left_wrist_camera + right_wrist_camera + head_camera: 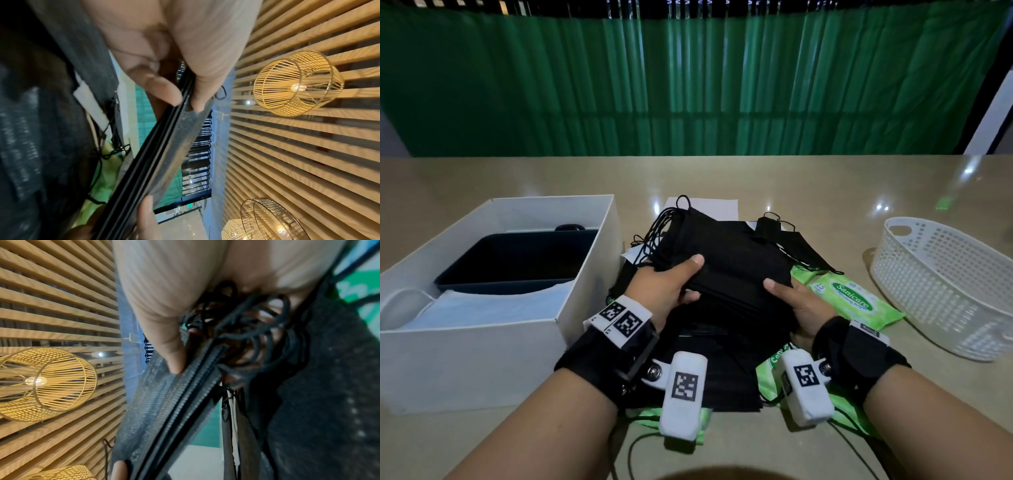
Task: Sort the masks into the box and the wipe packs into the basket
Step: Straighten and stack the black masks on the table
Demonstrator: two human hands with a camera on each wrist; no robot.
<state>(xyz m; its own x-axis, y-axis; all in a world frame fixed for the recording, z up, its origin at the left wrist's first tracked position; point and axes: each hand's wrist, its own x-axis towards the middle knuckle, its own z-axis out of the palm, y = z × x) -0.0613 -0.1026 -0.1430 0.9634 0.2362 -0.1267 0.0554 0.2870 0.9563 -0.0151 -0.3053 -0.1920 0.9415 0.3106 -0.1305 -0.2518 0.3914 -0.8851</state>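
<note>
Both hands hold one stack of black masks (732, 263) above the pile in the middle of the table. My left hand (674, 284) grips its near left edge, thumb on top. My right hand (794, 301) grips the near right edge the same way. The left wrist view shows the stack edge (164, 146) pinched between thumb and fingers. In the right wrist view the thumb presses on the stack (174, 402), with ear loops bunched under the palm. More black masks (722, 370) lie below. Green wipe packs (854, 299) lie beside and under them.
A white box (585, 284) stands at the left, holding a dark blue tray (517, 260) and pale blue masks (482, 308). A white perforated basket (941, 284) stands at the right. A green curtain hangs behind the table.
</note>
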